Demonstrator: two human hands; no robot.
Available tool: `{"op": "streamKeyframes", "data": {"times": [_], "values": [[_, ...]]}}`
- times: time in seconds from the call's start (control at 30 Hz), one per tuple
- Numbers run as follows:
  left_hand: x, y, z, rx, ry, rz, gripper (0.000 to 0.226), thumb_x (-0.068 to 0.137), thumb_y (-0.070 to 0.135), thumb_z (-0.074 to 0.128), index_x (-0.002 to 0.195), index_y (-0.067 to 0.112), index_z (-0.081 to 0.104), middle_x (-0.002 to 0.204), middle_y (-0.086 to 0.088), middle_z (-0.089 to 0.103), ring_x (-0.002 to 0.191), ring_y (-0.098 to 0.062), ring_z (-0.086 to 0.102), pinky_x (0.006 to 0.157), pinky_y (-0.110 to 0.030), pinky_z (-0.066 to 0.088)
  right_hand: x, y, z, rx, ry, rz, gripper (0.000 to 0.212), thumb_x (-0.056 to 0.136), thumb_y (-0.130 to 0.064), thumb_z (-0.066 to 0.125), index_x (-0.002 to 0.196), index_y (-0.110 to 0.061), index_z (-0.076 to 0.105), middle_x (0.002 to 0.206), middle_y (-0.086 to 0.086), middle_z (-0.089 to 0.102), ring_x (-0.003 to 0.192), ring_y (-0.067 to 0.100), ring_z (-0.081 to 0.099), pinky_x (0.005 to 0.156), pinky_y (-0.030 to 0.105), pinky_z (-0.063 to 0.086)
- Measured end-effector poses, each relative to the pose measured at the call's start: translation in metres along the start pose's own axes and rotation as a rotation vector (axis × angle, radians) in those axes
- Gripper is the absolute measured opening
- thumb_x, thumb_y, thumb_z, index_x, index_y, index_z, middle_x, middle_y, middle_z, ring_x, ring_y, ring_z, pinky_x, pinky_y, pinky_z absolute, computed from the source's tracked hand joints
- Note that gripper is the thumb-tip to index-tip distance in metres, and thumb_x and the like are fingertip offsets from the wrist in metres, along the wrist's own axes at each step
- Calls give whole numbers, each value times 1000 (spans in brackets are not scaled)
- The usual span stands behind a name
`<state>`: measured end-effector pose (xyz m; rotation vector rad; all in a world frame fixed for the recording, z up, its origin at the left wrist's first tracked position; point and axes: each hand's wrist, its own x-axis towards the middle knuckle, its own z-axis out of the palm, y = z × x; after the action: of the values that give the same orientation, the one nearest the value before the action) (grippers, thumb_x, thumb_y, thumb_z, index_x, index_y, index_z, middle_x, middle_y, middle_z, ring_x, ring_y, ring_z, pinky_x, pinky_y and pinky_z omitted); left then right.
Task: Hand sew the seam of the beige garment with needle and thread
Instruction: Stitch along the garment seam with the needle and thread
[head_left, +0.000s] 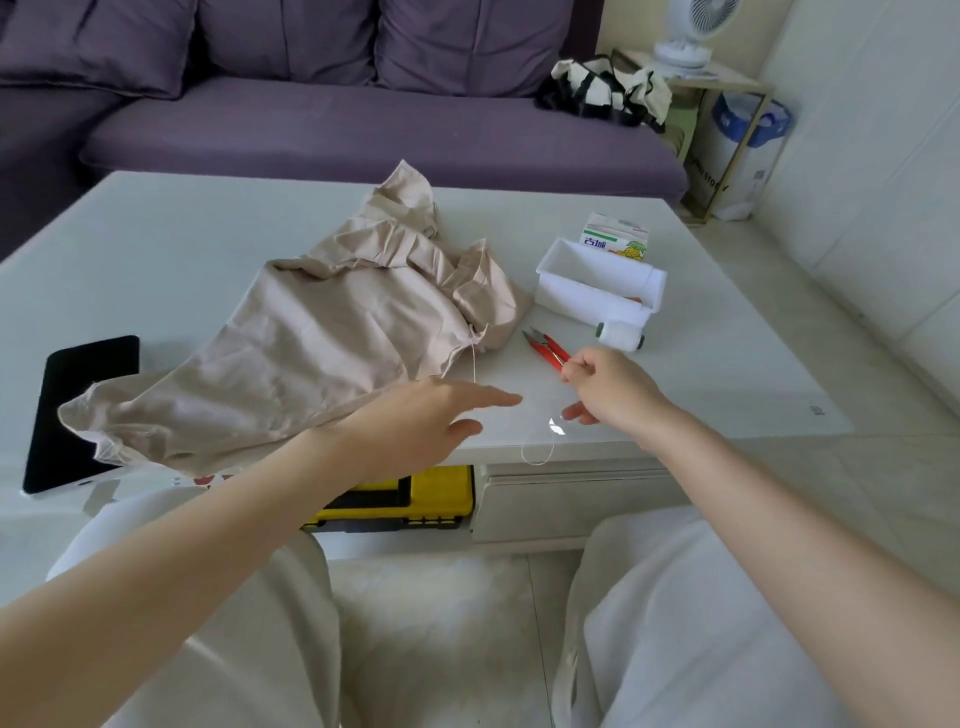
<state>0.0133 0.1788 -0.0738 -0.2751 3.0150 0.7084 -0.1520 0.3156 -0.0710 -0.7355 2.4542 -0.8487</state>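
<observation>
Beige garment (332, 332) on worktop (156, 249), centre frame.
Left hand (426, 421) spread at its edge; right hand (608, 389) pinched near red snips (548, 347), contents: cannot tell.

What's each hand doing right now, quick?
Left hand: open, fingers straight, at the edge of the crumpled beige fabric garment.
Right hand: grip pinched shut, apparently on the thin beige thread; too fine to confirm.

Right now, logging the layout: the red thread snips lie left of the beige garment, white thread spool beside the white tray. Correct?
No: the head view shows the red thread snips right of the beige garment; the white thread spool is beside the white tray.
</observation>
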Motion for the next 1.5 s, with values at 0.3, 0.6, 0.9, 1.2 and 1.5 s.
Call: {"op": "streamKeyframes", "data": {"times": [0.3, 0.6, 0.9, 1.2, 1.5], "values": [[32, -42, 6, -2, 382, -173, 39, 87, 26, 64, 118, 12, 47, 122, -6, 49, 100, -22, 51, 88, -31, 39, 19, -20, 24, 79, 76, -218, 23, 102, -19, 32, 83, -18, 44, 101, 6, 60, 84, 24, 63, 82, 39, 49], [57, -48, 18, 83, 472, -233, 34, 83, 28, 65, 106, 8, 50, 109, -7, 52, 100, -27, 50, 77, -26, 26, 35, -50, 59, 543, -137, -96, 23, 100, -17, 41, 84, -15, 57, 102, 12, 67, 97, 25, 67, 91, 42, 53], [66, -51, 12, -7, 593, -268, 21, 86, 17, 62, 103, 8, 53, 91, -2, 59, 87, -26, 56, 73, -28, 26, 47, -50, 50, 874, -281, 31, 20, 102, -13, 41, 91, -6, 56, 86, 7, 68, 71, 15, 70, 65, 22, 56], [59, -47, 11, -56, 677, -215, 15, 85, 25, 68, 92, 11, 67, 71, 7, 50, 67, -17, 45, 67, -27, 29, 63, -34, 40, 220, -35, -218, 20, 100, -16, 38, 90, -22, 55, 69, -8, 52, 54, 6, 43, 54, 22, 35], [56, -45, 17, 38, 670, -210, 7, 84, 17, 69, 82, 11, 67, 72, 10, 47, 67, -19, 49, 62, -27, 30, 50, -30, 48, -6, 221, -579, 11, 95, -8, 52, 90, -7, 62, 80, 3, 68, 72, 20, 59, 66, 31, 45]]}}
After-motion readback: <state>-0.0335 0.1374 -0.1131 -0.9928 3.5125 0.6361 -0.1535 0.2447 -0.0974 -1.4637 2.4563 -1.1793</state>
